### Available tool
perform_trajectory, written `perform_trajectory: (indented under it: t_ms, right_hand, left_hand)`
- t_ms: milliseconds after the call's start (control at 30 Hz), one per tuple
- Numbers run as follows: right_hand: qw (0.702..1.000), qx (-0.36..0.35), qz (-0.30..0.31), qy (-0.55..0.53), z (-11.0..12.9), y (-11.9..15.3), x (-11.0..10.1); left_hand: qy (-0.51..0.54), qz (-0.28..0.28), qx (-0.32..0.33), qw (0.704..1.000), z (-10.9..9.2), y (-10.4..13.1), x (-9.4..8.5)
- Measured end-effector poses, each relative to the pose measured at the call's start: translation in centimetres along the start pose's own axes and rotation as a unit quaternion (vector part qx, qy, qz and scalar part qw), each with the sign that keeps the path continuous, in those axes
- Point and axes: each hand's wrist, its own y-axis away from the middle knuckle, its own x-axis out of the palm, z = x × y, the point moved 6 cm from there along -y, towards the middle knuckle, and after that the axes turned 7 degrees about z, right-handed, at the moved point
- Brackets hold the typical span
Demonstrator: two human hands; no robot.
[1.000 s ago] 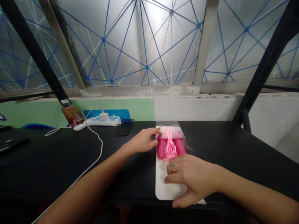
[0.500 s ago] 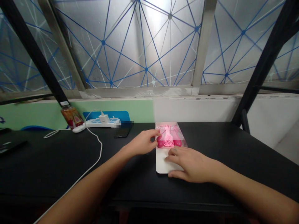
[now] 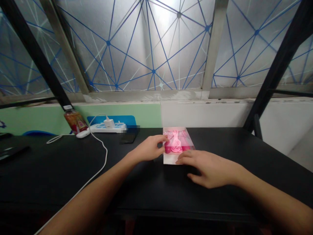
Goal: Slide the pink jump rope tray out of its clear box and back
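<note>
A box with a clear window lies on the black table in front of me. Inside it I see a coiled pink jump rope with darker pink handles, one of them partly behind my left fingers. At the box's near end a white flap shows. My left hand holds the box's left edge, thumb low on the side and fingers over the top. My right hand rests its fingertips at the flap and near right corner, its thumb spread away above the table.
To the left are a phone, a white power strip with a plugged-in charger, and a drink bottle. A white cable runs across the table towards me. Black metal posts rise at both sides before the window.
The white flap, which lay flat and long towards me, now looks shorter and tilted up. My right hand has shifted slightly right, its thumb leaving the flap. My left hand stays at the box.
</note>
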Motion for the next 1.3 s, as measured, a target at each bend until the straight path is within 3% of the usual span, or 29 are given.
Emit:
perform_trajectory:
  t_ms: [200,367,600,900,1067,1167,1300]
  right_hand:
    - [0.988,0.087,-0.127,0.029,-3.8,0.6,-1.4]
    - [0.977,0.154,-0.142,0.026,-6.8,0.6,0.2]
    - [0.963,0.181,-0.2,0.027,-7.7,0.4,-0.2]
    - [0.97,0.182,-0.158,0.038,-7.7,0.8,-0.5]
    - [0.968,0.198,-0.152,-0.007,-8.6,0.6,0.0]
    - [0.966,0.204,-0.141,-0.069,-8.7,0.5,0.2]
    - [0.962,0.196,-0.108,-0.156,-8.6,0.6,0.3]
  left_hand:
    - [0.014,0.029,-0.003,0.999,0.2,0.4,-0.3]
    - [0.018,0.054,-0.025,0.998,-0.3,0.5,-0.6]
    - [0.005,0.079,-0.017,0.997,-0.5,0.8,-0.3]
    - [-0.028,0.029,0.02,0.999,-0.5,0.5,-0.3]
    - [-0.058,0.013,-0.02,0.998,-0.2,0.6,-0.5]
    - [-0.062,0.038,-0.06,0.995,0.0,0.8,-0.5]
    - [0.006,0.089,-0.096,0.991,0.3,1.0,-0.3]
